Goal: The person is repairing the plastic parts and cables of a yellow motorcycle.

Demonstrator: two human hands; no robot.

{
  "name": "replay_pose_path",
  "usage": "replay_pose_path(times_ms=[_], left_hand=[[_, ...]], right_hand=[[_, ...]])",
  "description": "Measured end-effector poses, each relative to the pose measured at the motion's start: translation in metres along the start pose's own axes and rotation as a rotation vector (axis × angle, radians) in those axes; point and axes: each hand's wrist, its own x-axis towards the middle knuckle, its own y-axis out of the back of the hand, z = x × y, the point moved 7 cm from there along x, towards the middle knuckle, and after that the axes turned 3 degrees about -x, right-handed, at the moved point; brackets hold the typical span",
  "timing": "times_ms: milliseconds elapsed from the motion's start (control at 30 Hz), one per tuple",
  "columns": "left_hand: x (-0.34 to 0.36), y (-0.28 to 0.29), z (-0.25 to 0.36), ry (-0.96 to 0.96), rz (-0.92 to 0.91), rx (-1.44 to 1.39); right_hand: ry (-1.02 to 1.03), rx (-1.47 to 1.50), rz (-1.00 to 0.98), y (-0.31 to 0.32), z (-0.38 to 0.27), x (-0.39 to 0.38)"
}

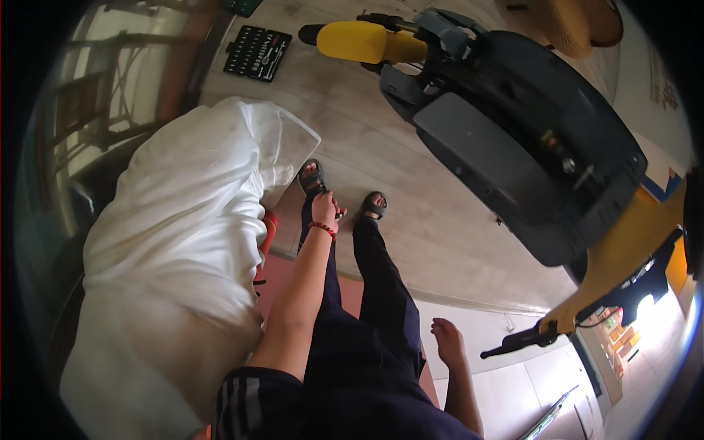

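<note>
My left hand [325,210], with a red bead bracelet at the wrist, is closed in front of my lower leg. Something small and dark shows at its edges, too little of it to name. My right hand [447,342] hangs low at my right side, fingers apart and slightly bent, touching nothing. To my right stands a yellow and black scooter [484,147], with an open cavity in its dark body where some metal parts show. Its handlebar [528,339] is the part nearest my right hand.
A black case of silver sockets [258,53] lies open on the tiled floor [433,242], far left. A white cover [183,235] drapes over something large at my left, with a red part [270,231] showing beside it. Beyond the scooter is a tan woven object [576,29].
</note>
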Motion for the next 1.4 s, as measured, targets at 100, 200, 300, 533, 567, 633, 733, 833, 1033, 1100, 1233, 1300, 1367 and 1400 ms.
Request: replay_pose_path(times_ms=[100,200,300,533,567,633,733,833,1033,1100,1233,1300,1367,1400], left_hand=[[-0.014,-0.009,0.01,-0.029,-0.004,0.009],[-0.032,-0.025,0.026,-0.08,-0.084,0.026],[-0.056,-0.048,0.05,-0.182,-0.198,-0.029],[-0.199,-0.121,0.123,-0.555,-0.308,0.031],[-0.228,-0.135,0.137,-0.606,-0.316,0.065],[-0.291,-0.166,0.164,-0.793,-0.4,0.111],[-0.388,-0.222,0.199,-1.012,-0.615,0.204],[-0.483,-0.282,0.223,-1.211,-0.848,0.352],[-0.594,-0.415,0.233,-1.288,-1.209,0.61],[-0.608,-0.46,0.232,-1.299,-1.187,0.736],[-0.622,-0.534,0.23,-1.279,-1.183,0.909],[-0.625,-0.563,0.22,-1.231,-1.239,0.989],[-0.623,-0.581,0.214,-1.192,-1.182,1.097],[-0.625,-0.586,0.211,-1.219,-1.166,1.181]], right_hand=[[-0.062,0.177,0.068,0.018,0.034,-0.014],[-0.106,0.358,0.113,0.037,0.07,-0.026],[-0.272,0.359,0.249,0.063,0.114,-0.039],[0.015,0.736,0.709,0.163,0.117,-0.073],[0.066,0.782,0.755,0.176,0.106,-0.082],[0.178,0.823,0.816,0.197,0.076,-0.091],[0.322,0.641,0.78,0.218,0.023,-0.102],[0.391,0.566,0.645,0.22,-0.014,-0.108],[0.39,0.528,0.45,0.207,-0.048,-0.11],[0.413,0.451,0.529,0.208,-0.058,-0.11],[0.199,0.366,0.572,0.196,-0.063,-0.094],[0.148,0.374,0.652,0.196,-0.068,-0.086],[0.09,0.374,0.705,0.194,-0.071,-0.077],[0.054,0.372,0.713,0.193,-0.071,-0.072]])
